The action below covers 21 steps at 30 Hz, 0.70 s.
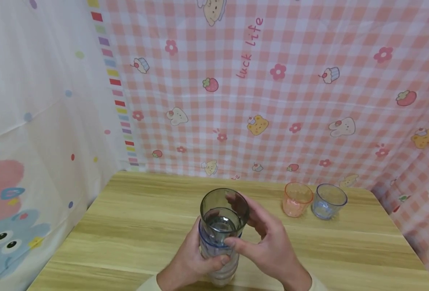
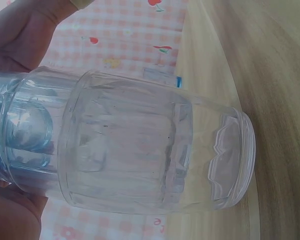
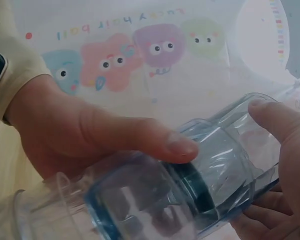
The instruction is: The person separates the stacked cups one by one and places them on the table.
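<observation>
While left hand (image 1: 190, 260) grips cup stack (image 1: 219, 246) at lower centre, right hand (image 1: 269, 242) pinches grey cup (image 1: 224, 212); best kept straight, base steady.

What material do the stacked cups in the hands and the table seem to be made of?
Stacked cups: likely clear, glossy plastic, tinted grey, blue and colourless; ribbed walls show through each other. Glass cannot be excluded. Table: wood-look surface, probably laminate; pale grain stripes, smooth matte finish.

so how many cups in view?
5: orange cup and blue cup side by side at back right; a stack in both hands, grey cup over blue-rimmed cup over clear cup.
</observation>
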### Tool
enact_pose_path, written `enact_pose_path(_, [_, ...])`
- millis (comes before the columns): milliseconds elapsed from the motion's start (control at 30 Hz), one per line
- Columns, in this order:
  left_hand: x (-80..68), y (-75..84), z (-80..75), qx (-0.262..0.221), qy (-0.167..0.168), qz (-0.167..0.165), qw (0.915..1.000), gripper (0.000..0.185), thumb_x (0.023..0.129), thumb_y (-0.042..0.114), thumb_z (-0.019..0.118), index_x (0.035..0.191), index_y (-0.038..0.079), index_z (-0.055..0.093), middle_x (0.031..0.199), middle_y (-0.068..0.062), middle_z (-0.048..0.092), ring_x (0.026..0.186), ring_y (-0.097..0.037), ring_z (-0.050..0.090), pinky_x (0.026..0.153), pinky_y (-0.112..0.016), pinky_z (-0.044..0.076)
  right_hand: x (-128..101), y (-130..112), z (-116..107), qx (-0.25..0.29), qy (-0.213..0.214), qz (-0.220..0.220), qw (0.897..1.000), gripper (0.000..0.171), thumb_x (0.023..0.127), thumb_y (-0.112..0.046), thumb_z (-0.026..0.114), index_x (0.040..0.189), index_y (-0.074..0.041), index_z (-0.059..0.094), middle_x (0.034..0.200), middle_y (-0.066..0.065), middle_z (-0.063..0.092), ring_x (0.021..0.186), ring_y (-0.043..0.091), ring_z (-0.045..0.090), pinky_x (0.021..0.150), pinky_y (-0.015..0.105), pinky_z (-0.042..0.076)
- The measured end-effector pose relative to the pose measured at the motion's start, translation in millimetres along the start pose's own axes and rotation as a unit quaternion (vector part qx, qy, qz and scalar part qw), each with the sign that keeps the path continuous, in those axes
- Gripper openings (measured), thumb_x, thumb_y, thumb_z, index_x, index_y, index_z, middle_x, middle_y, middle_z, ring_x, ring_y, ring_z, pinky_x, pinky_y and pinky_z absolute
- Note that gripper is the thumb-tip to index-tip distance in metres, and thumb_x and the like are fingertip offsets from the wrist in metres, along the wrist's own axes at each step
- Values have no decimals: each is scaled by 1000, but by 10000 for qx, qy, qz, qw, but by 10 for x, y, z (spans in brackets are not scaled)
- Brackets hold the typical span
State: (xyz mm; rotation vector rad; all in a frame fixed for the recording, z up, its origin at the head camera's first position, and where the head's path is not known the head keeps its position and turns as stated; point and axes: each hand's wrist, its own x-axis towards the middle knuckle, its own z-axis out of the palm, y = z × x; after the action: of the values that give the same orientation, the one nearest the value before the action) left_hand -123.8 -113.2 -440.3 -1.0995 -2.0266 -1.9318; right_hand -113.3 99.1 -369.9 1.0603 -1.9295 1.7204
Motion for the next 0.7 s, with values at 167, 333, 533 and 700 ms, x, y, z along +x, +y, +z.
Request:
enact_pose_path(167, [-1,17,-1,57,10,-13,10000,82,87,8,81,158,12,38,138,-16,69,125,-20,69,114,-36,56,46,-24,-17,-39,-6,-110,9999,88,78,15,87,157,2,49,148,29,63,136,16,66,108,28,59])
enact_pose_path(333, [-5,32,3,142,31,-47,9999,83,88,8,81,158,13,38,140,-17,67,126,-19,68,114,-36,56,76,-45,-34,-34,65,-180,9998,89,76,17,87,156,4,50,146,31,64,137,16,66,109,28,58])
enact_pose_path(533, [-23,24,4,170,71,-214,9996,80,87,8,81,156,13,40,137,-17,68,122,-17,69,110,-36,58,135,-104,-68,-8,100,-272,9996,88,76,18,86,156,5,49,146,30,64,136,19,67,111,31,58])
enact_pose_path(700, [-32,7,-2,121,80,-275,9995,82,86,7,82,157,14,40,138,-16,68,122,-19,70,109,-37,59,193,-160,-92,53,174,-379,9991,88,77,18,86,156,6,49,148,26,65,136,19,67,111,31,57])
